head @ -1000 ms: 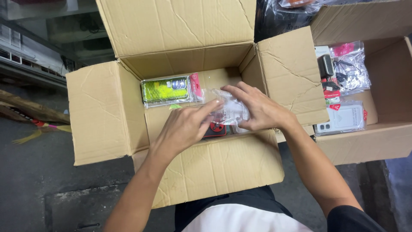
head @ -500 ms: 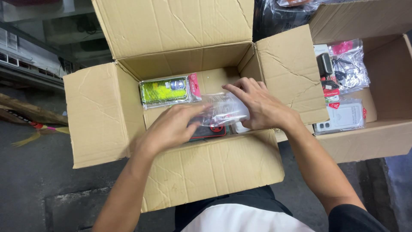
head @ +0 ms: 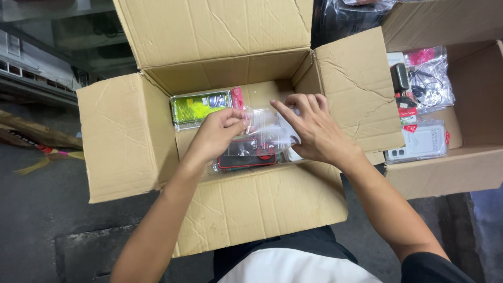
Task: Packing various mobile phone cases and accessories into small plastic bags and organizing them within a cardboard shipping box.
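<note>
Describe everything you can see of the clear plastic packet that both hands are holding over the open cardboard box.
The clear plastic packet is a glossy, crinkled see-through bag. What it contains is too blurred to tell. It is held above the floor of the cardboard box, over a red-and-black packaged item. The left hand pinches its upper left edge; the right hand touches its right side with spread fingers.

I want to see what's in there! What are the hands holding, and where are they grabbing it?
A clear plastic packet. The left hand pinches its upper left corner; the right hand touches its right edge.
</note>
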